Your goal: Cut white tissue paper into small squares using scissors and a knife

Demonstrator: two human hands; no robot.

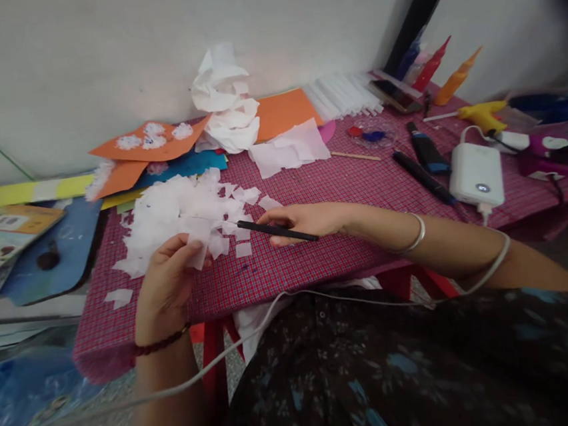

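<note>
My left hand (176,263) is closed, pinching a small white paper square (199,242) between thumb and fingers at the front edge of the paper pile. In my right hand (305,221) is a slim black pen-shaped tool (278,231), its thin tip pointing left toward that square. Whether the tip touches the paper I cannot tell. Behind my left hand spreads a heap of cut white paper pieces (163,208), with loose squares scattered around it. One loose square (243,249) lies on the checked cloth (270,278) between my hands.
Orange sheets (287,112), crumpled white paper (227,111) and white glue sticks (343,97) line the wall. A wooden stick (356,156), a white power bank (475,171) and a yellow glue gun (483,115) lie to the right. A white cable (213,364) crosses my lap.
</note>
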